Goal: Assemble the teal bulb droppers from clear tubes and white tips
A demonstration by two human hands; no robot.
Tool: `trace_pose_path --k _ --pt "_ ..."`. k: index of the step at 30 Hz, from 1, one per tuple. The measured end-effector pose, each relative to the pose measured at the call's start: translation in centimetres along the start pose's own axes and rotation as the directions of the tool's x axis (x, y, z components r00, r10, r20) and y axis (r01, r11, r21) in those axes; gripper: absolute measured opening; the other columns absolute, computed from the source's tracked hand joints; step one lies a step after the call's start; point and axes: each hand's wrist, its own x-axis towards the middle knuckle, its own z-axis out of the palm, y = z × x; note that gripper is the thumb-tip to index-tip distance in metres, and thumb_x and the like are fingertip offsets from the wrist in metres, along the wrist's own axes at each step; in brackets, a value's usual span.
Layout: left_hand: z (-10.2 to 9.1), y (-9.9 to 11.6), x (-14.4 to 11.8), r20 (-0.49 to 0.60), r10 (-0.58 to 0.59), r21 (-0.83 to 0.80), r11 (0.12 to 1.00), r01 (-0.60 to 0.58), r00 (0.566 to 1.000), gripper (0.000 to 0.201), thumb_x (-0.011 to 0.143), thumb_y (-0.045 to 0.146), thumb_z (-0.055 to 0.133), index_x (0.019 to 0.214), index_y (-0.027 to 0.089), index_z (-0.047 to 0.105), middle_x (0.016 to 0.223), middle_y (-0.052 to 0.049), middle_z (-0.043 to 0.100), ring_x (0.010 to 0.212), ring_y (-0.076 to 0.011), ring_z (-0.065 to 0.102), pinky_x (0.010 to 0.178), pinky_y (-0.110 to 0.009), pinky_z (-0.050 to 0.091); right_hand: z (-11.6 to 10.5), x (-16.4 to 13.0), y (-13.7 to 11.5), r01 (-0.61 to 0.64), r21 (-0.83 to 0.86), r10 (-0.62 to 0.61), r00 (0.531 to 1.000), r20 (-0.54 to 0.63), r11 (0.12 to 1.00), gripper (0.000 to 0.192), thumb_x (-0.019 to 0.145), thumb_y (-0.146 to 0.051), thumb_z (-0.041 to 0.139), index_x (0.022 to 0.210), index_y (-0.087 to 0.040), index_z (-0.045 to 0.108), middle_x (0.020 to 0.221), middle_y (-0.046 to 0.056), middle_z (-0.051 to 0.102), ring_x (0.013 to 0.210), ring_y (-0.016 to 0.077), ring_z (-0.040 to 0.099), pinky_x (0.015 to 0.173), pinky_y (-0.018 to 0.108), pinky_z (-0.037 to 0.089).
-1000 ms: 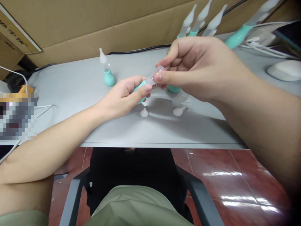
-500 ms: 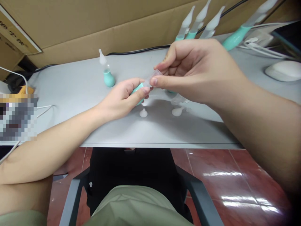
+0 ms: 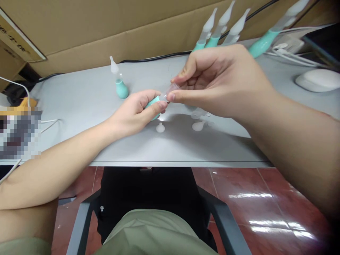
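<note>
My left hand (image 3: 138,109) is wrapped around the teal squeeze bulb (image 3: 153,105) of a nasal aspirator, low over the desk. The thumb and fingertips of my right hand (image 3: 212,79) pinch a clear plastic tube (image 3: 173,88) at the open end of the bulb. Tube and bulb meet between the two hands; how far one sits in the other is hidden by fingers. Just below lies a small white cap-like piece (image 3: 160,128). A white nozzle tip (image 3: 198,126) and a clear part (image 3: 198,113) rest under my right hand.
One assembled aspirator (image 3: 121,88) stands at the back left. Several more aspirators (image 3: 212,41) stand at the back right, partly behind my right hand. A white mouse (image 3: 318,80) and white cables (image 3: 294,58) lie at the right. Cardboard (image 3: 106,32) walls the desk's rear.
The hands keep nearly the same hold; the clear tube's angle at the bulb has shifted slightly. The whole view has moved a little, and the loose parts stay where they lay.
</note>
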Motion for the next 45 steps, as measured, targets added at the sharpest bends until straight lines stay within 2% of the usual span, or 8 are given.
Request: trace_pose_path --k 8,20,26,32,35,39,42,45 --pt "-0.7 0.5 -0.8 -0.024 0.013 0.088 0.996 -0.011 1.0 0.068 0.114 0.089 0.087 0.104 0.022 0.081 0.095 -0.004 0.076 0.086 -0.0166 0.066 0.078 -0.031 0.057 0.3 -0.8 -0.1 0.193 -0.111 -0.197 0.98 -0.02 0.975 0.047 0.107 -0.058 0.108 0.091 -0.028 0.075 0.099 0.002 0.081 0.094 0.0241 0.083 0.091 0.048 0.077" --pt "-0.9 1.8 -0.6 0.133 -0.129 -0.19 0.97 0.153 0.983 0.061 0.104 0.076 0.107 0.097 0.021 0.083 0.076 0.002 0.066 0.063 -0.0099 0.048 0.057 -0.028 0.036 0.0 -0.3 0.7 0.251 -0.04 -0.247 0.966 0.083 0.967 0.073 0.106 -0.095 0.096 0.094 -0.028 0.071 0.099 -0.002 0.078 0.091 0.0175 0.083 0.092 0.046 0.081" --pt "-0.1 0.9 -0.6 -0.005 -0.111 -0.315 0.943 0.104 0.994 0.066 0.103 0.082 0.105 0.098 0.02 0.085 0.088 -0.001 0.075 0.068 -0.008 0.06 0.063 -0.024 0.049 1.4 -0.6 1.0 0.161 -0.001 -0.161 0.984 -0.072 0.987 0.063 0.102 -0.083 0.109 0.098 -0.031 0.074 0.111 0.004 0.082 0.105 0.0276 0.089 0.097 0.052 0.086" --pt "-0.2 0.5 -0.6 0.098 -0.127 -0.527 0.835 0.16 0.987 0.037 0.111 0.056 0.104 0.104 0.023 0.09 0.097 0.0 0.084 0.081 -0.0104 0.073 0.074 -0.023 0.062 0.9 -0.3 1.0 0.133 0.001 -0.133 0.991 0.008 0.991 0.043 0.109 -0.07 0.106 0.109 -0.034 0.083 0.121 0.006 0.086 0.115 0.0322 0.091 0.099 0.054 0.084" --pt "-0.6 0.6 -0.4 0.074 -0.066 -0.448 0.889 0.092 0.995 0.035 0.114 0.057 0.1 0.109 0.024 0.088 0.099 0.0 0.083 0.085 -0.012 0.075 0.079 -0.026 0.066 0.1 -0.5 0.4 0.155 -0.153 -0.158 0.987 -0.007 0.976 0.04 0.108 -0.07 0.107 0.117 -0.036 0.089 0.121 0.005 0.086 0.124 0.0333 0.089 0.115 0.056 0.08" --pt "-1.1 0.0 -0.1 -0.086 -0.027 -0.247 0.969 0.005 0.996 0.041 0.119 0.064 0.091 0.111 0.025 0.085 0.102 -0.002 0.082 0.093 -0.0149 0.078 0.083 -0.027 0.068 -1.0 -0.4 0.0 0.278 -0.352 -0.336 0.935 -0.116 0.894 0.041 0.111 -0.071 0.1 0.114 -0.033 0.084 0.115 0.004 0.084 0.104 0.0275 0.082 0.104 0.053 0.076" --pt "-1.3 -0.6 0.1 -0.178 -0.075 -0.143 0.989 0.049 0.981 0.051 0.122 0.073 0.082 0.106 0.025 0.081 0.104 -0.004 0.083 0.089 -0.0157 0.076 0.074 -0.028 0.064 -1.5 -0.4 0.0 0.438 -0.424 -0.4 0.899 0.18 0.793 0.031 0.121 -0.057 0.086 0.105 -0.032 0.077 0.099 0.001 0.081 0.091 0.0237 0.078 0.094 0.05 0.072" --pt "-1.4 -0.8 0.2 -0.189 -0.106 -0.102 0.991 0.088 0.976 0.055 0.121 0.076 0.082 0.104 0.024 0.082 0.103 -0.006 0.083 0.082 -0.0147 0.07 0.065 -0.027 0.059 -1.3 -0.4 0.7 0.547 -0.391 -0.287 0.784 0.551 0.74 0.028 0.127 -0.054 0.074 0.11 -0.034 0.083 0.096 -0.001 0.082 0.093 0.0237 0.08 0.103 0.051 0.074"
